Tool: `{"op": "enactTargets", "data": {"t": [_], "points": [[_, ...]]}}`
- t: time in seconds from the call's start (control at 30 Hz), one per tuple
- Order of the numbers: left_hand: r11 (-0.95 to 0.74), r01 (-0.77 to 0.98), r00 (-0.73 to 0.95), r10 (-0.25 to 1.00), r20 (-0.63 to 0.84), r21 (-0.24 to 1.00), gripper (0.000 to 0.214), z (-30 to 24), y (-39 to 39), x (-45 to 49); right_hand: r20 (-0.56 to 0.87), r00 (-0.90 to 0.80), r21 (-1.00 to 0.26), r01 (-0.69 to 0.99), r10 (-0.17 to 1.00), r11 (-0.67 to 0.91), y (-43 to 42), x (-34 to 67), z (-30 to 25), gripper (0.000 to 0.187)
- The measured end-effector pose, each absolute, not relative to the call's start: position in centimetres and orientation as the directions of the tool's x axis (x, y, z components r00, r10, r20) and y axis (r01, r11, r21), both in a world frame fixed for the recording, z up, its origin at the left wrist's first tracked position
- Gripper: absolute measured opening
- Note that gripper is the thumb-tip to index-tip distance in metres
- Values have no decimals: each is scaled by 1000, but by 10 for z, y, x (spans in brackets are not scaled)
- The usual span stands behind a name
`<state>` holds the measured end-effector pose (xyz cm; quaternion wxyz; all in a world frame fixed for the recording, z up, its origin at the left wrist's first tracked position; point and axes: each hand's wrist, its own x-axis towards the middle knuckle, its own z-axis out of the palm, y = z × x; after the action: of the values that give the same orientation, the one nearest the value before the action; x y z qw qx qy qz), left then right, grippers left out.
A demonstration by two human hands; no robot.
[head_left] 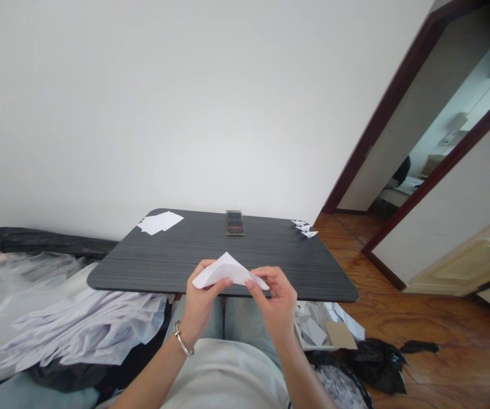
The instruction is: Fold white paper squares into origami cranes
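A folded sheet of white paper is held above the near edge of the dark table, its peak pointing away from me. My left hand pinches the paper's left end between thumb and fingers; a silver bracelet circles that wrist. At the other end, my right hand grips the paper, thumb on the near side. Loose white sheets lie at the table's far left corner. Several small folded paper pieces sit in a row at the far right corner.
A phone rests at the back middle of the black table, close to the white wall. Piled white sheets are low on the left. On the right stand a tray of paper, a black bag and a doorway.
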<state>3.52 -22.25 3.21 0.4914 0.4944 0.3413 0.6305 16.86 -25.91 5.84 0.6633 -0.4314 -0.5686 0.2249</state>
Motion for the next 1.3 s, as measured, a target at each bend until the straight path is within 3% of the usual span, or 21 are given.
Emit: {"op": "enactTargets", "data": {"t": [1.3], "points": [[-254,-312,-56,967,249,916,34,38,-226,37,531,279,-843,78,800,532,-258,166,60,10]]}}
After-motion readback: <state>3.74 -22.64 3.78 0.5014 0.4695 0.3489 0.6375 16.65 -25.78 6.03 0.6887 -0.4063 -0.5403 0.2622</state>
